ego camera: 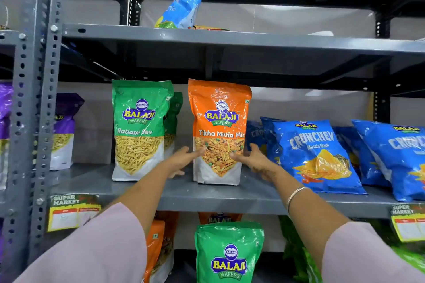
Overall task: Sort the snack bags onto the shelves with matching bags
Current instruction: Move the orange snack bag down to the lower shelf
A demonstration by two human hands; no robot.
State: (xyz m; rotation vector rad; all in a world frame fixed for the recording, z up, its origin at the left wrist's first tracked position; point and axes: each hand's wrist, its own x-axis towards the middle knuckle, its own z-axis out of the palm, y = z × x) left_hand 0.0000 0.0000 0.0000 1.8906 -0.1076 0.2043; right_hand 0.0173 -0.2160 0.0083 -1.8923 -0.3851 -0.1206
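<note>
An orange Tikha Mitha Mix bag (219, 122) stands upright on the middle shelf (179, 193). My left hand (181, 161) touches its lower left edge with fingers spread. My right hand (255, 161) rests against its lower right edge, fingers apart too. Neither hand closes around the bag. A green Ratlami Sev bag (138, 126) stands just to its left, with a second green bag (173, 119) behind. Blue Crunchex bags (315, 154) lean to the right. On the shelf below stand a green Balaji bag (230, 253) and orange bags (158, 243).
A purple bag (65, 128) stands at the far left of the middle shelf. A light blue bag (184, 9) leans on the top shelf. The grey perforated upright (34, 99) rises on the left. Yellow price tags (71, 211) hang on the shelf edge.
</note>
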